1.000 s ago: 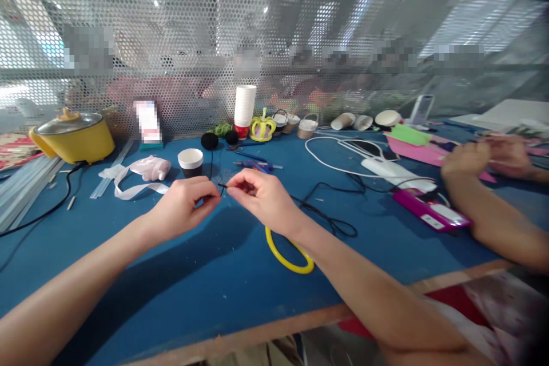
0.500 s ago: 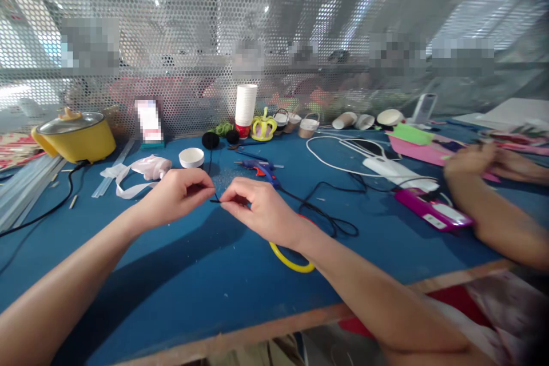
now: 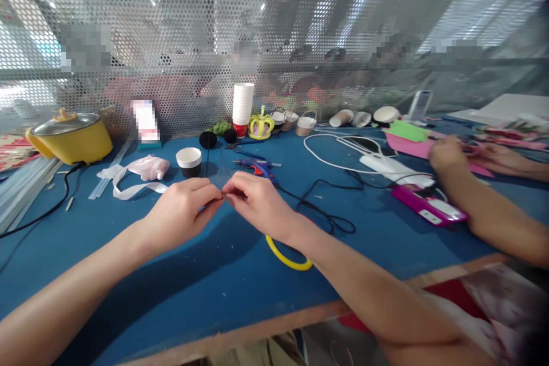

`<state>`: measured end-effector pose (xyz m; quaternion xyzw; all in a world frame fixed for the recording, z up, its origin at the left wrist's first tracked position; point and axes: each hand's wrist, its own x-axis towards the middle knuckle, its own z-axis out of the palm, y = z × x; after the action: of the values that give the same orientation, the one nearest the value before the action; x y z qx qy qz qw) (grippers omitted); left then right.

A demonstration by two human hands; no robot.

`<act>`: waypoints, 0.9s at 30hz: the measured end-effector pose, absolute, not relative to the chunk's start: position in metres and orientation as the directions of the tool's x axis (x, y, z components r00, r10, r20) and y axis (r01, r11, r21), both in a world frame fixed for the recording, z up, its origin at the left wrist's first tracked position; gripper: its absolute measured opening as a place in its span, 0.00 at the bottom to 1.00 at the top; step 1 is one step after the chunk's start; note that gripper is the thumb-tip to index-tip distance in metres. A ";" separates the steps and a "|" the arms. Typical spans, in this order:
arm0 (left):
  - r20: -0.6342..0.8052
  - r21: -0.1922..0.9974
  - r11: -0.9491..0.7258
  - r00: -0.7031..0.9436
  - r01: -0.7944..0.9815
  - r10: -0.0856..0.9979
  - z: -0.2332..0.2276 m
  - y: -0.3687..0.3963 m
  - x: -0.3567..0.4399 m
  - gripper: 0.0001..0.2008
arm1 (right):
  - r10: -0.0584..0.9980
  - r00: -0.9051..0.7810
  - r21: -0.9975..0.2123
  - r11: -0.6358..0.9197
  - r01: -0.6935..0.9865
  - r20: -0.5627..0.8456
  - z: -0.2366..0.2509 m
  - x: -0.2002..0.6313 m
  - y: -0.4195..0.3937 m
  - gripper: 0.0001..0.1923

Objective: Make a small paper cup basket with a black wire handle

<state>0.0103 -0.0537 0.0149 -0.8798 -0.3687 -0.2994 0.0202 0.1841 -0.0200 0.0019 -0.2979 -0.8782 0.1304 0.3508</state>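
We are pinching our left hand [image 3: 182, 211] and right hand [image 3: 257, 203] fingertips together on something too small to identify, just in front of the paper cup [image 3: 189, 161]; no writing is readable.

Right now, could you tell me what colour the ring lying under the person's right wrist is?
The ring is yellow, seen in the head view, partly hidden by the right forearm.

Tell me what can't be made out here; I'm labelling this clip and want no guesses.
Head view only:
- What the left hand and right hand pinch: their fingertips meet and hide it, so neither grip can be read.
- Yellow ring: partly under the right forearm.
- Standing card by the mesh: blurred.
- Figures behind the mesh screen: blurred.
- Co-worker's hand: what it holds is too small.
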 end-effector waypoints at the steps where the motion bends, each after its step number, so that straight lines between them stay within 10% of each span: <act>1: 0.552 0.141 -0.730 0.559 0.669 0.619 0.017 -0.053 0.009 0.10 | 0.590 -0.611 -0.415 0.807 0.421 0.527 0.003 0.184 -0.021 0.06; 15: 0.218 0.746 -0.463 0.481 0.479 0.849 0.007 -0.033 -0.002 0.12 | 0.746 -0.487 -0.724 0.628 0.285 0.454 0.002 0.183 -0.021 0.03; 27: 0.540 0.118 -0.711 0.556 0.694 0.632 0.015 -0.054 0.009 0.10 | 0.628 -0.570 -0.457 0.778 0.431 0.530 0.000 0.183 -0.021 0.06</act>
<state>0.0095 -0.0541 0.0149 -0.8803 -0.3764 -0.2836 0.0542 0.1835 -0.0209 0.0004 -0.3026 -0.8750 0.1397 0.3512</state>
